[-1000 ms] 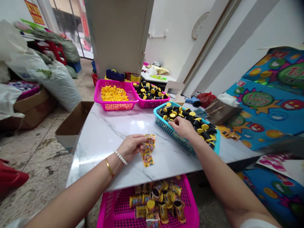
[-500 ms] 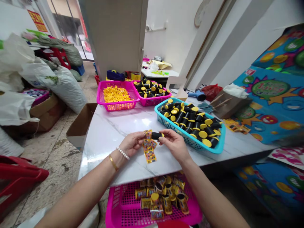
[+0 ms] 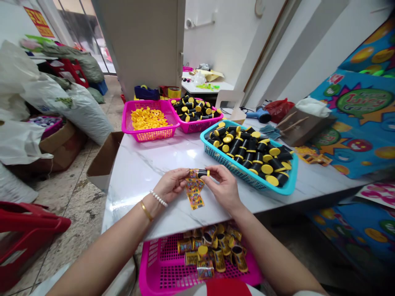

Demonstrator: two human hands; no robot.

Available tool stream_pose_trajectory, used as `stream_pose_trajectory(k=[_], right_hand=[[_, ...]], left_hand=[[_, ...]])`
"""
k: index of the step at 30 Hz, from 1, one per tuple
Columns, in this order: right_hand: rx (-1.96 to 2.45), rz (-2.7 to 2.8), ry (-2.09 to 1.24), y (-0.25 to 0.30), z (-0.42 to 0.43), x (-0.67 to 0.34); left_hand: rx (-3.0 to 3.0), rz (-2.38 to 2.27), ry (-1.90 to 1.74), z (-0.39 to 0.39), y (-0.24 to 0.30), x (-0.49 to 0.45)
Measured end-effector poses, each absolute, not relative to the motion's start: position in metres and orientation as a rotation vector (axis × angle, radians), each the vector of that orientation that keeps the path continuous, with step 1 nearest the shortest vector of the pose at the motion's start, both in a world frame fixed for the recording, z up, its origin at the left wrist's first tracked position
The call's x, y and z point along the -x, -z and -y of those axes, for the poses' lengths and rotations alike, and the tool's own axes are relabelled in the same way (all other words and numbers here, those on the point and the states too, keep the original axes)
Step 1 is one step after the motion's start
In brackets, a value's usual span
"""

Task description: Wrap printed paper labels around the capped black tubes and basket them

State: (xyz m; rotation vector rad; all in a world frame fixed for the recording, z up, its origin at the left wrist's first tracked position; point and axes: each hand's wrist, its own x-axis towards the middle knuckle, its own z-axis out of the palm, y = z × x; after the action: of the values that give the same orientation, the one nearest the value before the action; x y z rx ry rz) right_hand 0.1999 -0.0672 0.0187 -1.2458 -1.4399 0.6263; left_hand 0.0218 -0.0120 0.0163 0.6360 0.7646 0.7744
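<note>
Over the white marble table (image 3: pixel 145 164), my left hand (image 3: pixel 173 185) pinches a small bunch of orange printed label sleeves (image 3: pixel 194 193); one sleeve hangs down. My right hand (image 3: pixel 224 187) grips a small black tube with a yellow cap (image 3: pixel 202 173), its end pushed into the top sleeve. Both hands meet near the table's front edge. To the right stands a blue basket (image 3: pixel 290 187) full of black yellow-capped tubes (image 3: pixel 256 154).
At the table's far end are a pink basket of yellow caps (image 3: pixel 149 119) and a pink basket of black tubes (image 3: pixel 196 112). Below the front edge a pink basket (image 3: pixel 163 271) holds wrapped tubes. A cardboard box (image 3: pixel 103 160) stands left; colourful printed sheets (image 3: pixel 361 123) lie right.
My right hand lifted a black tube out of the blue basket, brought it left to my left hand, and slid it into the top sleeve.
</note>
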Motion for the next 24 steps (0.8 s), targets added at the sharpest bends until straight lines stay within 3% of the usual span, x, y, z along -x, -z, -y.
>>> stream_pose_trajectory(k=[6, 11, 16, 24], right_hand=[[1.092, 1.138, -1.048, -0.006, 0.063, -0.193], [0.987, 1.19, -0.859, -0.007, 0.064, -0.195], [1.034, 1.479, -0.682, -0.01, 0.068, -0.196], [1.097, 1.735, -0.473, -0.017, 0.072, -0.201]], left_hand=[[-0.782, -0.85, -0.827, 0.017, -0.016, -0.024], [-0.923, -0.897, -0.936, 0.019, -0.022, -0.021], [-1.098, -0.719, -0.732, 0.014, -0.016, -0.016], [-1.059, -0.648, -0.722, 0.021, -0.013, -0.027]])
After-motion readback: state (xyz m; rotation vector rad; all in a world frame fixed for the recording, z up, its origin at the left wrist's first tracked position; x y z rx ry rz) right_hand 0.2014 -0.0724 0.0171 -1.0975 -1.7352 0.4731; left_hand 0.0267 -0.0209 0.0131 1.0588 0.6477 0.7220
